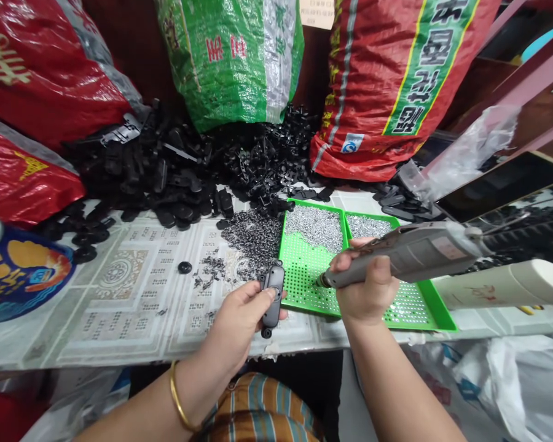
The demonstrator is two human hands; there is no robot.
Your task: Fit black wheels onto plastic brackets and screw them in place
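Observation:
A long black plastic part (273,298) with round lugs is pinched in my left hand (239,316), thumb on top, close to the table's front edge. My right hand (366,282) is wrapped round a grey electric screwdriver (410,253). Its tip points left and down over the green tray (308,299), at the perforated floor of the larger compartment; I cannot tell whether it touches. Silvery screws (314,224) lie heaped at the tray's far end, and more screws fill the back of the right compartment. Beside the tray's left wall spreads a pile of tiny dark parts (253,239).
Black plastic parts (166,172) are heaped along the back below red and green sacks (235,61). A blue tub (23,270) stands at the left. To the right are a white cylinder (507,285) and a dark flat panel (507,184). A black disc (185,267) lies mid-table.

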